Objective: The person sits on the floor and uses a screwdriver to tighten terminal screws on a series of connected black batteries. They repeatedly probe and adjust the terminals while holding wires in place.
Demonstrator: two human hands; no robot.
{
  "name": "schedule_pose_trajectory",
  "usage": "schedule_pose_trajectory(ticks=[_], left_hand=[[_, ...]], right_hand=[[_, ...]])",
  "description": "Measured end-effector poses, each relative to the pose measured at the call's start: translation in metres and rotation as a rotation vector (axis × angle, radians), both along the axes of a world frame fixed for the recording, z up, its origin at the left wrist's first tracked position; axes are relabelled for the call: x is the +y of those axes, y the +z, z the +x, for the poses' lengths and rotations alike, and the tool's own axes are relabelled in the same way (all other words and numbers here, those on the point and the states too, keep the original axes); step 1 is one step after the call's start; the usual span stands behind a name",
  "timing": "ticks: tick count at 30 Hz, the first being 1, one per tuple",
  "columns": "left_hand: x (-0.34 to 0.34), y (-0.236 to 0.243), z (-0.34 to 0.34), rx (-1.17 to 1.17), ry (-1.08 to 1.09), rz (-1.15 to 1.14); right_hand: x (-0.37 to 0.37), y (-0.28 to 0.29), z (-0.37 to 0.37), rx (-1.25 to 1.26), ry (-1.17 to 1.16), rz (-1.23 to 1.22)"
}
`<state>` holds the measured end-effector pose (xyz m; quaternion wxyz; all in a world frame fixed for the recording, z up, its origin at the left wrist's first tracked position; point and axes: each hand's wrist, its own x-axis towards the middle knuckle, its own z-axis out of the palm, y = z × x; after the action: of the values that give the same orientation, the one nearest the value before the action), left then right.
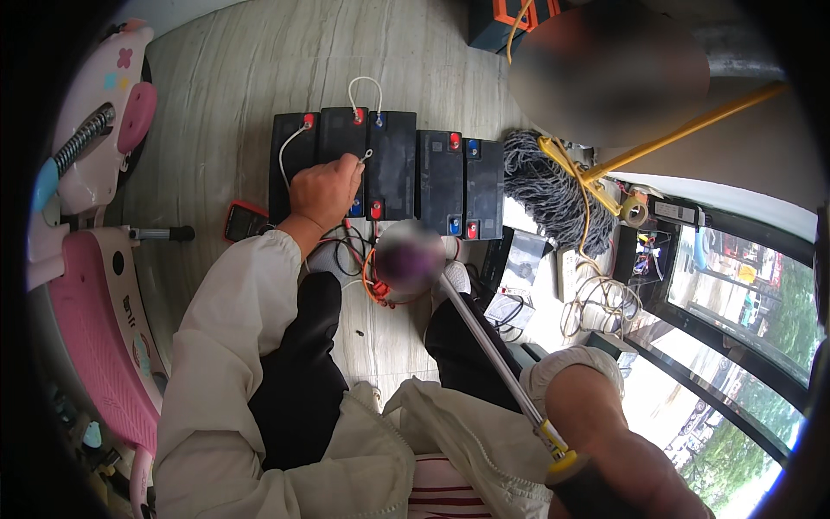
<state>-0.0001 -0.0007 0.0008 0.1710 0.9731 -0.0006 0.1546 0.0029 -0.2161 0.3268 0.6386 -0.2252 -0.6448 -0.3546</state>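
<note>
My left hand [324, 190] pinches a short white lead with a ring terminal [367, 155] over the row of several black batteries [393, 156], which have red and blue terminals. White wires [365, 78] loop from some terminals. My right hand [618, 450], low at the right, holds a long screwdriver [480, 329] by its black and yellow handle; its shaft reaches up toward a blurred patch below the batteries. Orange, red and black cables [376, 285] lie around that patch. A red and black meter [242, 221] sits left of the batteries.
Pink and white children's ride-on items [95, 320] stand at the left. Right of the batteries lie a grey mop with yellow handle [553, 190], a tape roll [634, 209] and a power strip [566, 277] with tangled cords. An orange and dark case [488, 26] is at the back; glass panes [735, 311] line the right.
</note>
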Motion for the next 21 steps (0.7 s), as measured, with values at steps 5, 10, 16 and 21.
schedule_pose_trajectory(ticks=[5,10,16,21], left_hand=[[0.0,-0.003,0.0,0.056,0.008,-0.001],[0.011,0.005,-0.012,0.1,0.207,-0.26],[0.108,-0.042,-0.082,-0.046,0.879,-0.495],[0.142,-0.123,-0.218,0.142,1.06,-0.691]], right_hand=[[-0.041,0.006,-0.016,0.217,0.282,0.047],[-0.067,0.0,-0.028,0.698,-0.685,-0.52],[-0.015,-0.085,0.035,0.714,-0.75,-0.638],[-0.007,-0.111,0.037,0.937,-0.715,-0.85]])
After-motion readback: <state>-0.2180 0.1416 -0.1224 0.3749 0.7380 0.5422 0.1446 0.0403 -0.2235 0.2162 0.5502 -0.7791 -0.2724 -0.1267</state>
